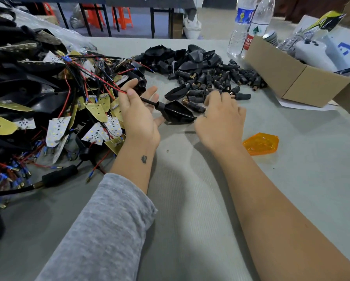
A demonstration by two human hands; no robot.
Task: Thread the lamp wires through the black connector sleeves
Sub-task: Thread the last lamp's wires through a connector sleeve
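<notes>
A: Left hand [136, 112] pinching lamp wires [109, 83], black lamp housing [176, 113] lying between hands, stem pointing up-left toward thumb.

B: Right hand [220, 116] reaching nearer into connector sleeves [216, 80] pile; grip impossible to tell.

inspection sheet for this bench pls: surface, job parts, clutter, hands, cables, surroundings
Surface: grey table cover.
Job's things: black lamp housing between the hands; connector sleeves piled behind.
Clutter: orange lens, cardboard box, two water bottles.
Hands: left hand pinches a red wire; right hand at the housing tip, grip hidden.
Cables: red and black wires tangled with LED boards.
Surroundings: orange stools beyond.
</notes>
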